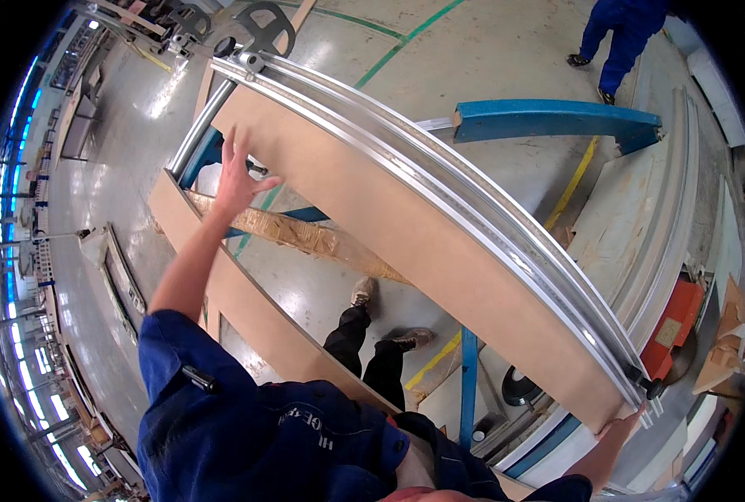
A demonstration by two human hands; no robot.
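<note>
A long brown fibreboard panel (pixel 406 243) lies diagonally across a sliding table saw's frame, its far edge along a silver aluminium rail (pixel 448 188). My left hand (pixel 238 184) is over the panel's left end with fingers spread; whether it touches the board I cannot tell. At the other end, my right hand (pixel 617 431) grips the panel's corner, close to a black knob (pixel 655 389) on the rail. A second brown board (pixel 264 314) slants between my body and the panel.
Beneath the panel runs a beam wrapped in brown tape (pixel 305 238). A blue machine arm (pixel 548 121) extends beyond the rail. To the right are an orange-red saw guard (pixel 674 326) and board offcuts (pixel 728 347). Another person in blue (pixel 624 38) stands at the far right.
</note>
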